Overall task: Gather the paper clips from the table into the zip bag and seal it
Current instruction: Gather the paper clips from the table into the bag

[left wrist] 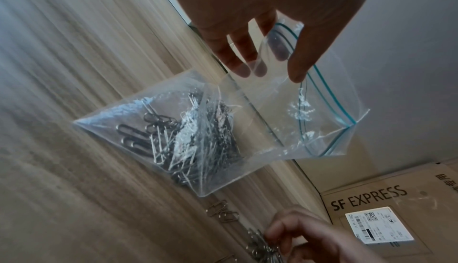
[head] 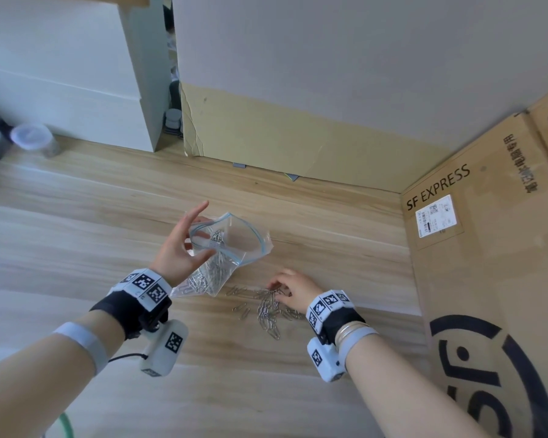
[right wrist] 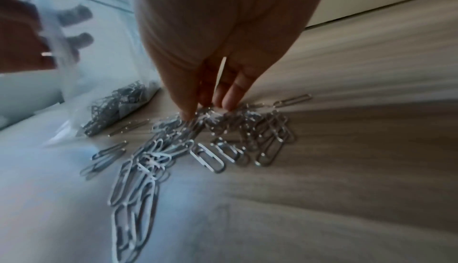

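the zip bag point(head: 231, 245) is clear plastic with a blue-green zip strip along its mouth, which gapes wide open; it is held up at a tilt, its lower corner resting on the worktop point(head: 76, 222), and a clump of silver paper clips lies in its bottom. more silver paper clips point(head: 268, 309) lie loose on the worktop just beside the bag's lower corner, most in a tangled heap with a few strays around it.
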